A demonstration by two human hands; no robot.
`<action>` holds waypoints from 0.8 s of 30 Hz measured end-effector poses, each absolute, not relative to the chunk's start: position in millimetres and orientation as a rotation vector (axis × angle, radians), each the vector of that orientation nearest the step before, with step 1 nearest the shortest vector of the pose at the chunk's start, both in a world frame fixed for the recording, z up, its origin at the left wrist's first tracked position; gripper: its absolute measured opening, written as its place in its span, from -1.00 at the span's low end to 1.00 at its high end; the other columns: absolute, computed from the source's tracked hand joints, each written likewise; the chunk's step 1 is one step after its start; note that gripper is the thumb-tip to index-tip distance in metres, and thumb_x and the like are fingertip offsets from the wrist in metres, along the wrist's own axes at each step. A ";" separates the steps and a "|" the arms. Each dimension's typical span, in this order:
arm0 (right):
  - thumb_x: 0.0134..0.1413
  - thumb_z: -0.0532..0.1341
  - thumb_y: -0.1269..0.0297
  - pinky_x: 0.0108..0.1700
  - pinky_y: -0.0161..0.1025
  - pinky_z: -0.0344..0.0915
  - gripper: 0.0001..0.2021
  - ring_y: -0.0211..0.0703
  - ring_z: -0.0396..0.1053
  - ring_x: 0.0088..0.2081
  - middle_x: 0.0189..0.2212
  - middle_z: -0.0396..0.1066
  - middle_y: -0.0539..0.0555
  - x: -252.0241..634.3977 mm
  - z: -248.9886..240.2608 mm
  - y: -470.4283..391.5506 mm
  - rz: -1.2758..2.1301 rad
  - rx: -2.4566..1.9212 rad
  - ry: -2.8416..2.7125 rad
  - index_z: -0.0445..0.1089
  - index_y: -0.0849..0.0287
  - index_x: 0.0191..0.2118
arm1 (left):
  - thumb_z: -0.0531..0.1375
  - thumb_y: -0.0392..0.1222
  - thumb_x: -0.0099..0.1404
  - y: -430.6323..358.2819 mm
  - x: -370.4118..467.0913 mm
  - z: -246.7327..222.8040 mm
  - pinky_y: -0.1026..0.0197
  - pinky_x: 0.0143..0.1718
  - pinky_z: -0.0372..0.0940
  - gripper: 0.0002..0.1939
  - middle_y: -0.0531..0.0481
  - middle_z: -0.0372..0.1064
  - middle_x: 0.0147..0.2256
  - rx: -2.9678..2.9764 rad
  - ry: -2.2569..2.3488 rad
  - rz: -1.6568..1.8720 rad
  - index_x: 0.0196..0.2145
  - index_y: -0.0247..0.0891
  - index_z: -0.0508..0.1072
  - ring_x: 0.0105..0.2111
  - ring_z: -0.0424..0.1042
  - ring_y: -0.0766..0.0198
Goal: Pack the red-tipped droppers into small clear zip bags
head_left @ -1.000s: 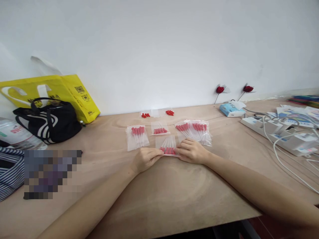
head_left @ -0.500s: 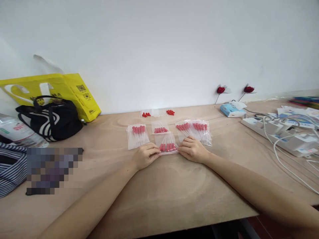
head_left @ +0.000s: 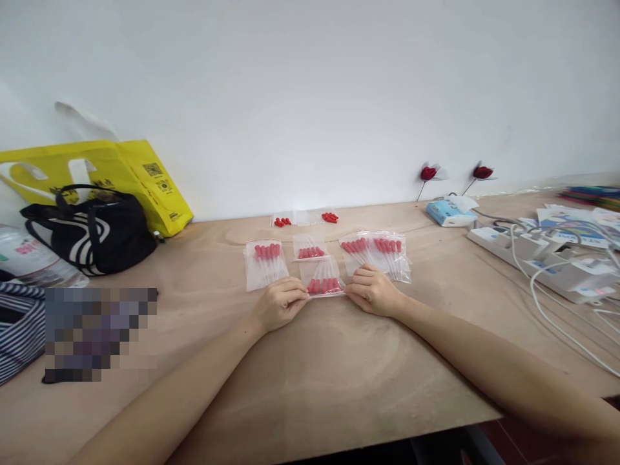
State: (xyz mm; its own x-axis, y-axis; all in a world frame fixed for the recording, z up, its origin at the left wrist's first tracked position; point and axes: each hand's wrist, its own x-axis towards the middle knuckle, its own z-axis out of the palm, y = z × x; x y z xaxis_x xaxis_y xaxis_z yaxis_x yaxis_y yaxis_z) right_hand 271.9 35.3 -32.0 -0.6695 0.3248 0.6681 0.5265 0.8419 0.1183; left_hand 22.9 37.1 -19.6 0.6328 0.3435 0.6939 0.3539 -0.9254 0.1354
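Observation:
A clear zip-lock bag lies on the table with several red-bulbed droppers in it, bulbs toward me. My left hand pinches the left end of its near zip edge, and my right hand pinches the right end. Just beyond is another bag of droppers, partly overlapped. To the left, a filled bag sits beside my left hand. On the right, two more bags of droppers lie side by side, partly behind my right hand.
Small piles of red bulbs lie on clear bags near the wall. A yellow bag, a black bag and a bottle stand left. Tissues, a power strip with cables and two artificial roses are right.
Both hands keep their pinch on the bag's near edge, with hardly any movement. The whole view has shifted slightly.

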 end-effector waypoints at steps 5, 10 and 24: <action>0.09 0.02 0.37 -0.33 -0.26 0.04 -0.82 -0.26 0.18 -0.44 -0.57 0.29 0.03 260.8 -31.8 32.3 -0.349 -0.681 -2.329 0.33 0.21 -0.44 | 0.14 -0.32 0.15 35.8 36.4 -20.5 0.18 -0.28 0.30 -0.92 -0.02 0.42 -0.40 -2.713 -0.676 -1.147 -0.37 -0.26 0.42 -0.33 0.38 0.27; 0.10 0.02 0.35 -0.34 -0.25 0.00 -0.81 -0.26 0.18 -0.45 -0.58 0.29 0.02 243.5 -32.2 30.0 -0.366 -0.688 -2.291 0.34 0.20 -0.44 | 0.12 -0.33 0.17 36.2 52.1 -26.8 0.18 -0.31 0.26 -0.92 0.02 0.43 -0.40 -2.624 -0.614 -1.115 -0.39 -0.23 0.42 -0.38 0.38 0.29; 0.08 -0.02 0.42 -0.26 -0.21 -0.01 -0.80 -0.26 0.18 -0.43 -0.56 0.30 0.02 248.2 -31.0 27.7 -0.373 -0.667 -2.306 0.33 0.19 -0.42 | 0.06 -0.34 0.22 32.4 48.2 -13.4 0.14 -0.23 0.22 -0.88 0.02 0.42 -0.43 -2.438 -0.452 -0.820 -0.42 -0.26 0.37 -0.42 0.36 0.30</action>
State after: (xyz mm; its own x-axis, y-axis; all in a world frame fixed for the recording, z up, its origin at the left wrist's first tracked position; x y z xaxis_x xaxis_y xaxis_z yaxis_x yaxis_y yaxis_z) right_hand 248.2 27.7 -31.0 -0.6245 0.3575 0.6944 0.5582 0.8261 0.0767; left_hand 48.2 32.4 -13.4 0.7605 0.1425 0.6335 0.4597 -0.8072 -0.3703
